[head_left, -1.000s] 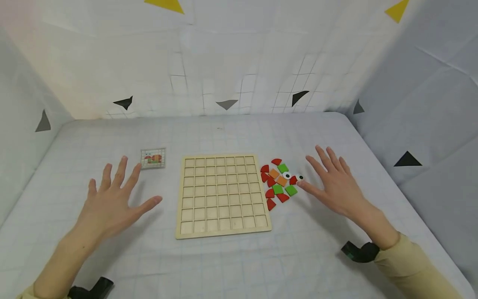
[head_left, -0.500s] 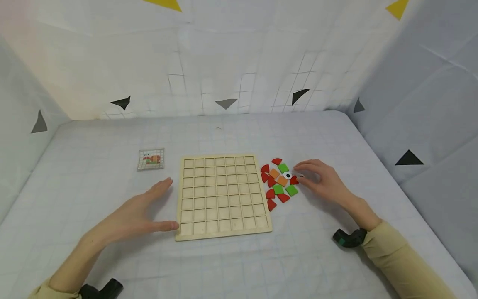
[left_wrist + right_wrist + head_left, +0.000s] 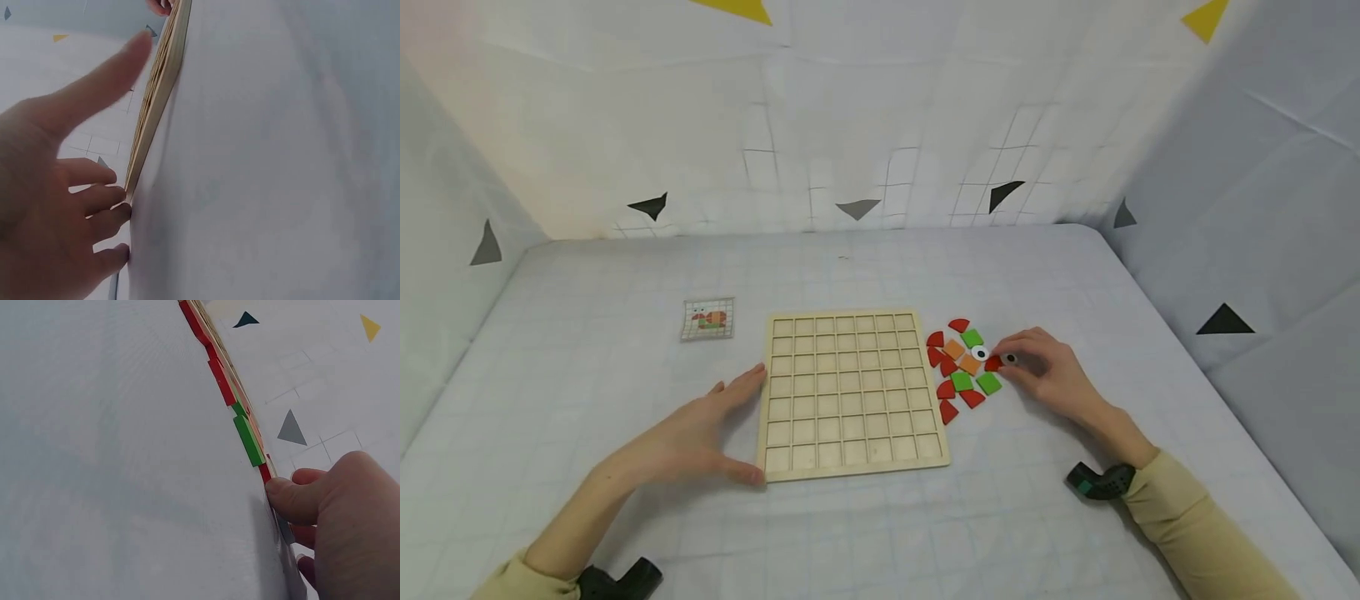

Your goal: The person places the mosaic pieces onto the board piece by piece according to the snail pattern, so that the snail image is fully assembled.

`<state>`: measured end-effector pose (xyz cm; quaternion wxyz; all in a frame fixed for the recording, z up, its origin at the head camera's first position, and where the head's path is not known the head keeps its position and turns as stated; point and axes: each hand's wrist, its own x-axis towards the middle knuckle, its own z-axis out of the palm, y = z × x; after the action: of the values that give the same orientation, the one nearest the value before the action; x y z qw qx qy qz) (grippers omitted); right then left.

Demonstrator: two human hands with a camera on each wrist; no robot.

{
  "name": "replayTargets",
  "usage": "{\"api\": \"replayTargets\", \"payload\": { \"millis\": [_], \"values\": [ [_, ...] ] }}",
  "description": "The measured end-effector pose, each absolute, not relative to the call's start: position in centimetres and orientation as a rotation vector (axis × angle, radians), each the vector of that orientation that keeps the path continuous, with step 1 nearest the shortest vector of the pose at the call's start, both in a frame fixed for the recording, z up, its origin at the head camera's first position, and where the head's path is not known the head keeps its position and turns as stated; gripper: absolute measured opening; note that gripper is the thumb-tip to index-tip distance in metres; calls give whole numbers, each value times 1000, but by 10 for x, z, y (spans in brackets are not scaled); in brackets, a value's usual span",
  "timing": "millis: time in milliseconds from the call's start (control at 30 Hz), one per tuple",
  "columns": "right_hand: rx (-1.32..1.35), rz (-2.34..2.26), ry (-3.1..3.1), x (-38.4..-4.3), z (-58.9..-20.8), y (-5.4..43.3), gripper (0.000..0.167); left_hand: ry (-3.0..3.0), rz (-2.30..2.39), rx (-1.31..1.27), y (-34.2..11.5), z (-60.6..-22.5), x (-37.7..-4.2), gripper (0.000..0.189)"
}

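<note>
A square wooden grid board (image 3: 855, 396) lies flat in the middle of the table. My left hand (image 3: 688, 437) touches its left edge, thumb at the near corner and fingertips farther up; the left wrist view also shows these fingers (image 3: 100, 215) against the rim. To the board's right, my right hand (image 3: 1056, 375) pinches a red quarter-circle piece (image 3: 993, 364) between thumb and fingers. A round eye piece (image 3: 1008, 358) sits in the shade under that hand. Another eye piece (image 3: 980, 353) lies just left of the fingertips. In the right wrist view the thumb (image 3: 287, 494) meets red.
Several red quarter-circles (image 3: 972, 398), green squares (image 3: 988, 382) and orange squares (image 3: 954, 349) lie loose along the board's right edge. A small picture card (image 3: 707, 319) rests beyond the left hand. White cloth covers the table (image 3: 850, 542) and hangs as walls behind and beside.
Both hands came down from hovering with spread fingers. The left moved right to the board's edge; the right lowered onto the pieces and closed on a red quarter-circle.
</note>
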<state>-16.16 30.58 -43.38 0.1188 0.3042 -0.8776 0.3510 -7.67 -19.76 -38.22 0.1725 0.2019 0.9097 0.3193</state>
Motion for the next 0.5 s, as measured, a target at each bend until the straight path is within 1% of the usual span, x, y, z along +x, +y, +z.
{"api": "replayTargets", "payload": {
  "millis": [300,500],
  "values": [
    [885,876,-2586,-162,-434,304,31,2620,843,562,-195,-385,-75,132],
    [834,875,-2622,-161,-434,303,26,2628,820,572,-195,-383,-74,132]
  ]
}}
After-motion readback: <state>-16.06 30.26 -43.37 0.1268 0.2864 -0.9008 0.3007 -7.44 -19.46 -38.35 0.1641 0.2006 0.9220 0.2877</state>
